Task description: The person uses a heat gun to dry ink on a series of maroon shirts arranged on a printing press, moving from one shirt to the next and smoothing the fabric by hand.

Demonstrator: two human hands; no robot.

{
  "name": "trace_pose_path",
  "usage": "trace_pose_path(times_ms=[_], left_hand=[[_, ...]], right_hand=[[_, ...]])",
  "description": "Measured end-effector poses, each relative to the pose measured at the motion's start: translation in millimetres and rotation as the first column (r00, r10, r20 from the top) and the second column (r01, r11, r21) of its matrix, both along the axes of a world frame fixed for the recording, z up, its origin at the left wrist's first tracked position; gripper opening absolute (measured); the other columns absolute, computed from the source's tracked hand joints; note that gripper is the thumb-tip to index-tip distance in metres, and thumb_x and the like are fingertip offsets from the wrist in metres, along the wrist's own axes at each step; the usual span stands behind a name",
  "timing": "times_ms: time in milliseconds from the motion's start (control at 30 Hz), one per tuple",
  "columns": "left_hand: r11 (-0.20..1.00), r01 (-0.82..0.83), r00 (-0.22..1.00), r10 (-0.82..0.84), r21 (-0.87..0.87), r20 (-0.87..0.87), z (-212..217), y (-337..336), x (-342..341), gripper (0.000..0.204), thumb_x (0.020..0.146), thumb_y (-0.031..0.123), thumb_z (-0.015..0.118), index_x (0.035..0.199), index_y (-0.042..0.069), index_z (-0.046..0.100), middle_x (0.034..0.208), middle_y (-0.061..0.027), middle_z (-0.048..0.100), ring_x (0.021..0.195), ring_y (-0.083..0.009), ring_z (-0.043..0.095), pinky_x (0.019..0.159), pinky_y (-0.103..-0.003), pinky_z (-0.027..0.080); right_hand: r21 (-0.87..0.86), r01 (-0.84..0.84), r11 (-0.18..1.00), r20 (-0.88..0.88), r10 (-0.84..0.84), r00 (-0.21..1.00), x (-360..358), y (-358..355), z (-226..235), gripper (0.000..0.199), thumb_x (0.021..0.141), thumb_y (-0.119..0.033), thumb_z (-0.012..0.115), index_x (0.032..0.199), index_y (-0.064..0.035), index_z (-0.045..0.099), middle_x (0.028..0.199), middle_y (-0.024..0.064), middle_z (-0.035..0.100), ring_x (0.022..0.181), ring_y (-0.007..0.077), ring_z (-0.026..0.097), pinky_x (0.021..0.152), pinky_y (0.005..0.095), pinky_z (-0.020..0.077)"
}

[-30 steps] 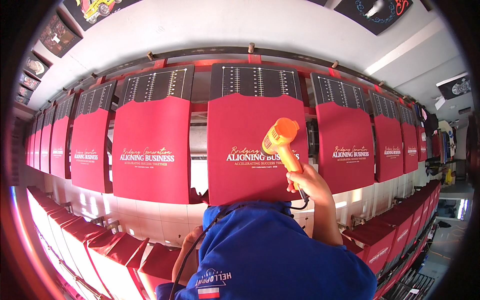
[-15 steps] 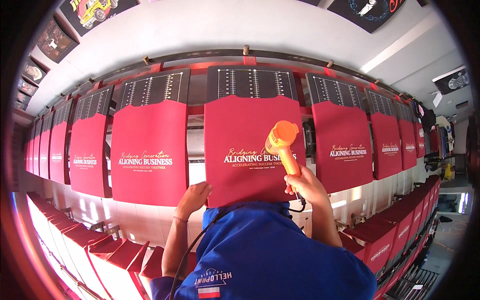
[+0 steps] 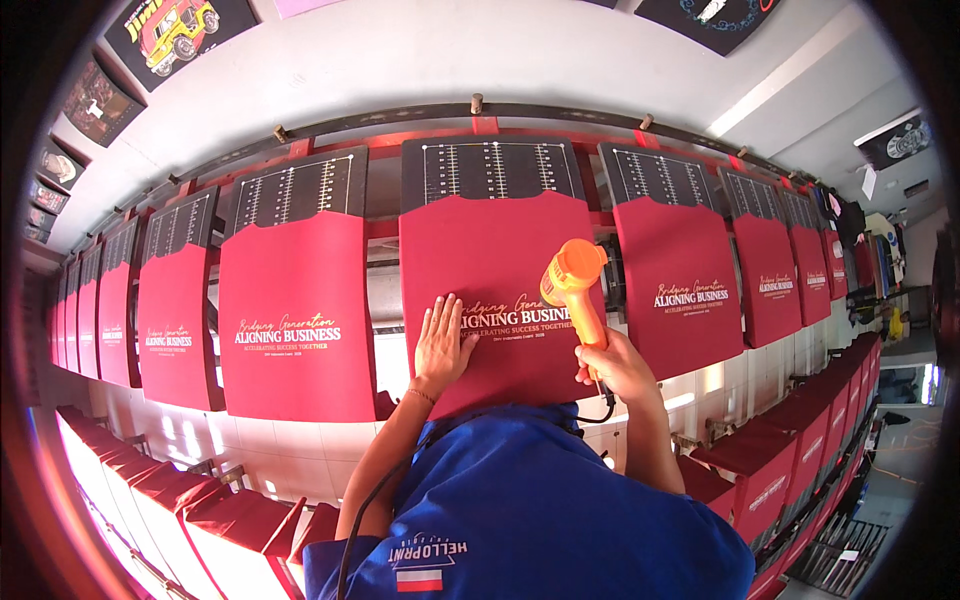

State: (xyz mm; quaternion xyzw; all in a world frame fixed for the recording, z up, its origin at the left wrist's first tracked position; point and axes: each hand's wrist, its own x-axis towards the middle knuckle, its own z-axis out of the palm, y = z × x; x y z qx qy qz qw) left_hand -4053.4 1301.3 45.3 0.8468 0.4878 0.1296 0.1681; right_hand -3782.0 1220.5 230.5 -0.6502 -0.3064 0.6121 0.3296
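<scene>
In front of me a red shirt (image 3: 500, 240) lies stretched over a black printing board (image 3: 490, 170) marked with white scales. My left hand (image 3: 445, 342) rests flat on the shirt, fingers stretched out, over the left end of its white and gold lettering. My right hand (image 3: 615, 365) is wrapped round the handle of an orange heat gun (image 3: 577, 285). The gun's wide round head is above the right part of the print and hides some of it. A black cord (image 3: 597, 412) runs from the handle's lower end.
More red shirts on boards stand in a row to the left (image 3: 295, 270) and right (image 3: 672, 250). A dark rail (image 3: 400, 113) with pegs runs behind them. Another row of red shirts (image 3: 790, 440) is behind me at both sides. Printed pictures (image 3: 165, 40) hang on the white wall.
My left hand has moved from the shirt's lower left edge up and right onto the print, its fingers now spread flat. The heat gun stays over the print's right part, slightly shifted.
</scene>
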Motion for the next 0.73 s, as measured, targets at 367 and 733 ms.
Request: trace_pose_path(times_ms=[367, 733], left_hand=[[0.994, 0.108, 0.994, -0.108, 0.000, 0.020, 11, -5, -2, 0.075, 0.096, 0.045, 0.048, 0.148, -0.004, 0.026, 0.155, -0.0188, 0.028, 0.146, -0.0325, 0.021, 0.120, -0.045, 0.017], [0.985, 0.175, 0.984, -0.175, -0.009, 0.030, 8, -5, 0, 0.080, 0.094, 0.047, 0.052, 0.149, -0.003, 0.024, 0.155, -0.0180, 0.028, 0.146, -0.0319, 0.020, 0.120, -0.045, 0.017]], right_hand=[[-0.013, 0.011, 1.000, 0.041, -0.010, 0.999, 7, -3, 2, 0.017, 0.091, -0.013, 0.061, 0.098, -0.0001, 0.054, 0.074, 0.0036, 0.058, 0.061, 0.0123, 0.061, 0.055, 0.0252, 0.0498], [0.074, 0.116, 0.991, 0.008, -0.117, 0.993, 11, 6, -5, 0.016, 0.092, -0.014, 0.059, 0.098, -0.0004, 0.053, 0.075, 0.0040, 0.058, 0.061, 0.0127, 0.062, 0.055, 0.0263, 0.0509]])
